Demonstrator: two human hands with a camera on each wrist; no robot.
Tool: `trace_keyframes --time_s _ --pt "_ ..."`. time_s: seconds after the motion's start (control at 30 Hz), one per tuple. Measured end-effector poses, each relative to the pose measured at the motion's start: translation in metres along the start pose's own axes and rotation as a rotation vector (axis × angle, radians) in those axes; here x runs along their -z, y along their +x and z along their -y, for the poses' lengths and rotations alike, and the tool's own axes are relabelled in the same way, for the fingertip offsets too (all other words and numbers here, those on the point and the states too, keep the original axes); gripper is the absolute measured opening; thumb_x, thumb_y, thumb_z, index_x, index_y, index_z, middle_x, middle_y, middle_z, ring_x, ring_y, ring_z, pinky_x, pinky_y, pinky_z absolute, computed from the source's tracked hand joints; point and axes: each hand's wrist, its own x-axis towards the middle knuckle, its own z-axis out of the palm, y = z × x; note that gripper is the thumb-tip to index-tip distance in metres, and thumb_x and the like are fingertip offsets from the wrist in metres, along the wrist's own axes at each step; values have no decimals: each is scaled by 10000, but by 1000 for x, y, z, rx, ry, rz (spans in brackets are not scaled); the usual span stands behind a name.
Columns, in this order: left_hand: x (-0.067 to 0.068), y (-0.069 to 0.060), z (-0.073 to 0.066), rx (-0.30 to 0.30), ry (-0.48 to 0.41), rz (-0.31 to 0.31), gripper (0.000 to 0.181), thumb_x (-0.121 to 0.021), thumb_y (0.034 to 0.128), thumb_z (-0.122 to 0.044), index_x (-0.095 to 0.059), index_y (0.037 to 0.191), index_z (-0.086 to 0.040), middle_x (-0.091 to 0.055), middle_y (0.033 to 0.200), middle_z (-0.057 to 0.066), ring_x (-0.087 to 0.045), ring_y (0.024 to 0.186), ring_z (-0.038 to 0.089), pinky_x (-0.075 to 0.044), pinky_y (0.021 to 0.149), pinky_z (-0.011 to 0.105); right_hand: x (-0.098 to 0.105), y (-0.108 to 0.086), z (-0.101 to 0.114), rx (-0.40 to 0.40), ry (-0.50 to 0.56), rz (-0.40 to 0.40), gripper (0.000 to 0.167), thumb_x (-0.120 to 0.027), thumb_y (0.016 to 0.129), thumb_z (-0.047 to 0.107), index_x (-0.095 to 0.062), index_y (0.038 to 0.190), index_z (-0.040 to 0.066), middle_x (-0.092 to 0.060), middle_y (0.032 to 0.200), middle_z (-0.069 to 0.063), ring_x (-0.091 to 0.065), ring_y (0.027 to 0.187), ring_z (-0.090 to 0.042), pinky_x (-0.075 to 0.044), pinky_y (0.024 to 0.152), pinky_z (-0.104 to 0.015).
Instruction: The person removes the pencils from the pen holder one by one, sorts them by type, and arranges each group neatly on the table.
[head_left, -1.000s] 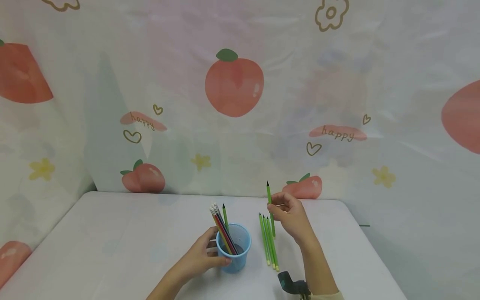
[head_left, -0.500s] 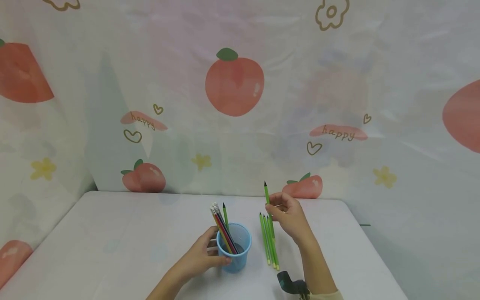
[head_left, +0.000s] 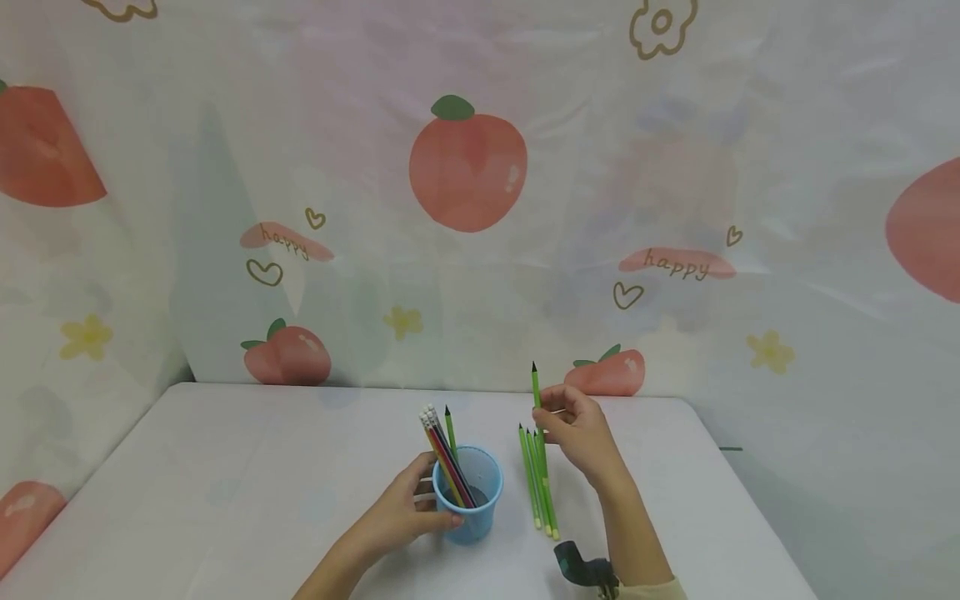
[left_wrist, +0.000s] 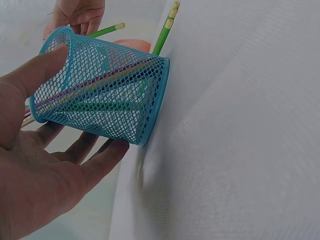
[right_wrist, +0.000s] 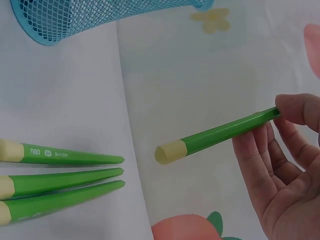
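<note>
Pencil, green, is pinched nearly upright by the right hand, near three lying pencils; the right wrist view hides its tip. The left hand grips the blue cup, cut off there (the pencils inside are hard to make out through its mesh).

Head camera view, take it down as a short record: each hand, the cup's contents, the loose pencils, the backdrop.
Left hand: holds the blue mesh cup by its side
Right hand: pinches a green pencil, black tip up
Cup contents: several pencils with white erasers up; one green pencil tip up
Loose pencils: three, green, right of the cup
Backdrop: printed fruit, hearts, flowers
</note>
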Motion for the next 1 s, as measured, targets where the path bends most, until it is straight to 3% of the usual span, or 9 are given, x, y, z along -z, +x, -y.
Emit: trace_keyframes --time_s 0.6,1.0 --pt "2 -3 0 4 -8 8 865 -853 759 -87 -380 1482 -94 -411 1494 250 -433 1346 491 -450 1081 521 8 9 -32 -113 1 -36 304 -678 936 126 -592 1209 24 -622 1072 -158 -644 917 -237 -620 732 -329" --pt "3 -2 1 -2 -13 21 845 -848 770 -93 -389 1479 -104 -434 1485 215 -461 1336 465 -437 1092 530 11 14 -50 -191 -63 -63 288 -658 941 128 -594 1215 64 -646 1042 -134 -654 869 -230 -623 730 -340"
